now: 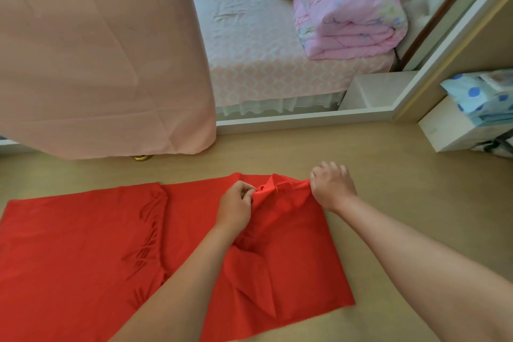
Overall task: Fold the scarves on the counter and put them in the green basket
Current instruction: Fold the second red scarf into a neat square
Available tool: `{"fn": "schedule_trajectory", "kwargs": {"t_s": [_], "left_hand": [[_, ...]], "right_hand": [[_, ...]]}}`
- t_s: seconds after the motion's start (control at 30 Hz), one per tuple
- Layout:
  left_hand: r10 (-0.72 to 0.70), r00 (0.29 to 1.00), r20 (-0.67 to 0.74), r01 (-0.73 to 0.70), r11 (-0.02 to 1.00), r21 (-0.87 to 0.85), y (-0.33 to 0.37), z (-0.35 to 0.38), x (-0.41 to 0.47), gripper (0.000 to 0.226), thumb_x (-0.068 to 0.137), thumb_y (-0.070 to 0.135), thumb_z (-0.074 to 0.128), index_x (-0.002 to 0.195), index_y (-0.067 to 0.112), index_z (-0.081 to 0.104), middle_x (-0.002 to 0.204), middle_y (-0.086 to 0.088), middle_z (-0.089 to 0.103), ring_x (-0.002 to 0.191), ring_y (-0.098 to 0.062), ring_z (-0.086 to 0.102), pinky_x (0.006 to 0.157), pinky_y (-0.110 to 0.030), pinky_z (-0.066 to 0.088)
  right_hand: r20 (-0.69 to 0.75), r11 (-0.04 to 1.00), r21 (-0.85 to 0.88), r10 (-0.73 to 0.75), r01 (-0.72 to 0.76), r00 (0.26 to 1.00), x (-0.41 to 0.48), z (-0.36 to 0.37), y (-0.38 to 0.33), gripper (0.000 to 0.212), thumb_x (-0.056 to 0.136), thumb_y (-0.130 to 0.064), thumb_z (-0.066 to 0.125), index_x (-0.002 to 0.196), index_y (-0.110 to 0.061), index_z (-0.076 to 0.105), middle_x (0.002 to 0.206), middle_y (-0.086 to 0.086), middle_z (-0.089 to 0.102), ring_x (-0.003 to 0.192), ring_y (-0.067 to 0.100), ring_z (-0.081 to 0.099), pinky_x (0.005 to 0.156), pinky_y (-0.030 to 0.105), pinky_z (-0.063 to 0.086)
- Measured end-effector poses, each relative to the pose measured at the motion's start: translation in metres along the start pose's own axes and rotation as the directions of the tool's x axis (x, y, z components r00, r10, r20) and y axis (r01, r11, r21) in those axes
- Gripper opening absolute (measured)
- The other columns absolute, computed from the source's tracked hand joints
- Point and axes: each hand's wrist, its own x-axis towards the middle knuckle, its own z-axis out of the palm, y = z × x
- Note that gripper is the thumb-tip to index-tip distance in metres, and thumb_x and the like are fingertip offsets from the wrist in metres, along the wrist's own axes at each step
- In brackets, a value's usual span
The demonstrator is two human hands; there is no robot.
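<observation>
While the scarf [83, 244] lies spread flat across the near part of the counter [388, 175], its far right edge is bunched up where both hands have hold of it. A fringed end already lies folded over the left part, so this looks like the next fold being set up. The left hand [236, 208] pinches a ridge of cloth between thumb and curled fingers, and the right hand [331, 189] is closed on the far right corner, fingers tucked over the edge. To do this well, I judge the two pinches should draw apart first, so the slack between them goes taut and the puckers running toward the near edge smooth out. Then both hands should lift together and carry the edge over in one level sweep, corners matched to the layer below. Thin cloth like this may slide or crease if one side leads. No green basket shows in this view. Beyond the counter hang a pink curtain [97, 50] and, past it, a bed [263, 50].
</observation>
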Motion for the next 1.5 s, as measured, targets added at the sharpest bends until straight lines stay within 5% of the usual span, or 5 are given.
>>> {"fn": "schedule_trajectory", "kwargs": {"t_s": [0.47,0.83,1.03,1.23,1.5], "left_hand": [[0.152,0.987,0.047,-0.158,0.893,0.421,-0.032,-0.028,0.022,0.060,0.074,0.065,0.063,0.124,0.033,0.056,0.106,0.011,0.061,0.099,-0.013,0.056,0.087,-0.036,0.046],[0.089,0.988,-0.122,-0.050,0.955,0.292,-0.049,-0.044,0.024,0.003,0.088,0.021,0.060,0.088,0.021,0.063,0.088,0.004,0.067,0.087,-0.020,0.063,0.075,-0.032,0.046],[0.113,0.993,0.015,-0.100,0.799,0.593,-0.027,-0.010,0.030,0.020,0.087,0.040,0.063,0.100,0.027,0.071,0.100,0.004,0.068,0.100,-0.022,0.063,0.083,-0.036,0.048],[-0.083,0.954,-0.288,0.105,0.992,0.064,-0.032,-0.030,0.023,0.011,0.095,0.007,0.046,0.100,0.009,0.055,0.094,-0.017,0.067,0.092,-0.037,0.061,0.067,-0.034,0.033],[-0.101,0.950,-0.296,0.180,0.950,0.255,-0.082,-0.098,0.008,0.045,0.071,-0.015,0.037,0.103,0.013,0.055,0.090,-0.015,0.058,0.085,-0.036,0.057,0.072,-0.036,0.038]], "right_hand": [[-0.001,0.934,0.336,-0.126,0.119,0.992,0.025,0.002,-0.050,0.055,0.103,-0.049,0.039,0.055,-0.022,0.036,0.065,0.005,0.058,0.078,0.033,0.059,0.095,0.042,0.040],[0.138,0.960,0.231,-0.193,0.158,0.971,0.037,-0.014,-0.046,0.026,0.097,-0.044,0.048,0.077,-0.028,0.047,0.091,0.006,0.071,0.096,0.029,0.063,0.102,0.039,0.032],[0.148,0.909,0.383,-0.236,0.165,0.960,0.040,-0.004,-0.055,0.045,0.103,-0.035,0.047,0.061,-0.024,0.036,0.089,0.017,0.068,0.088,0.036,0.061,0.069,0.036,0.035],[0.192,0.902,0.418,-0.204,0.108,0.960,0.038,-0.006,-0.045,0.039,0.100,-0.044,0.051,0.064,-0.029,0.054,0.070,-0.005,0.058,0.081,0.026,0.059,0.065,0.033,0.038],[0.162,0.980,-0.058,-0.181,0.192,0.970,0.047,-0.016,-0.053,0.047,0.099,-0.058,0.041,0.099,-0.020,0.069,0.105,0.007,0.071,0.098,0.029,0.067,0.068,0.031,0.044]]}}
